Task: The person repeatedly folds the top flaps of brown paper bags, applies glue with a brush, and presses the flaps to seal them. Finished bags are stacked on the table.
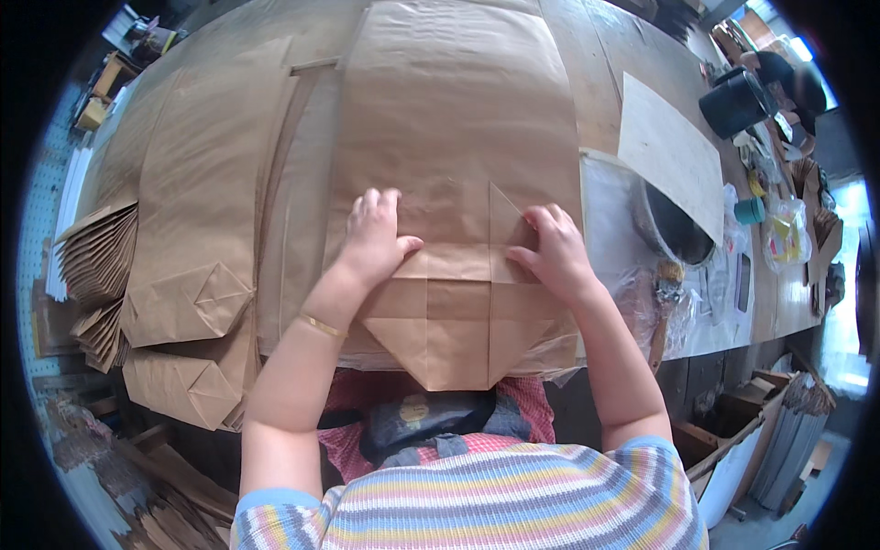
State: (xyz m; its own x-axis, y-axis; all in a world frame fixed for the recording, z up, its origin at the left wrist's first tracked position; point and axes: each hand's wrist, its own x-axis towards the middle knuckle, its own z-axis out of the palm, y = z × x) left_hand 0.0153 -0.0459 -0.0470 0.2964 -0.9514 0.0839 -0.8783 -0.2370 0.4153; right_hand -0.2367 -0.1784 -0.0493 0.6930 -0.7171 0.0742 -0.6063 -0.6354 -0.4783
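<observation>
A large brown paper bag (449,119) lies flat before me, its near end folded into a pointed, many-creased bottom (458,307). My left hand (374,240) rests on the left side of this folded part, thumb spread away from the fingers. On the right side, my right hand (554,246) touches the paper beside a small triangular fold (504,215), its thumb and fingers also apart. Whether paper is tucked beneath either palm is hidden. The near tip of the bag hangs over the table's front edge.
Stacked paper bags (192,183) with folded bottoms lie to the left, several fanned out. On the right are a pale board (674,151) over a dark oval basin (674,220), a brush (667,284), a dark cylindrical container (736,103) and a teal cup (749,211).
</observation>
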